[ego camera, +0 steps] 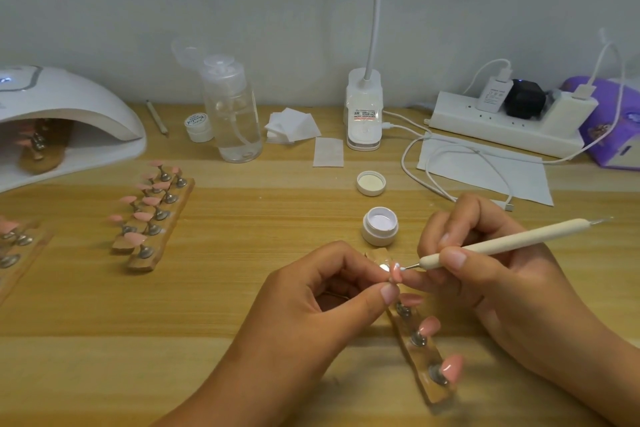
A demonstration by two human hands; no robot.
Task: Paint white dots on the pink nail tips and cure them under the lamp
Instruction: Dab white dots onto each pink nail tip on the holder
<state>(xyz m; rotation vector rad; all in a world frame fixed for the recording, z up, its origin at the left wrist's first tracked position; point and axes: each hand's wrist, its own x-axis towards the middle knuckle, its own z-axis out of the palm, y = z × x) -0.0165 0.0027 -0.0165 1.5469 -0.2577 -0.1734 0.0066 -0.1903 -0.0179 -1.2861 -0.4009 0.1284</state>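
1. One pink nail tip (396, 272) is raised above the near strip, between the two hands, at the front of a wooden table (242, 305). White paint shows on its upper edge.
2. Three more pink tips sit on metal stands along the one wooden holder strip (420, 354) that lies under the hands.
3. Two further strips (152, 218) lie side by side at mid-left, with about ten pink tips between them. Another strip (17, 246) is cut off by the left edge.
4. One white curing lamp (69, 104) stands at far left, with a loaded strip (45, 146) under its dome.
5. There are two small white jars. The open jar (380, 225) is just behind the hands, with its loose lid (371, 183) farther back. A closed jar (199, 126) stands beside one clear pump bottle (233, 114).
6. The left hand (322, 291) has its fingers curled and pinches the raised tip's stand between thumb and forefinger.
7. The right hand (485, 270) grips one cream dotting tool (512, 239) like a pen. The tool's metal point touches the raised tip.
8. At the back are a stack of white wipes (292, 125), a desk-lamp base (364, 111) and one power strip (502, 121).
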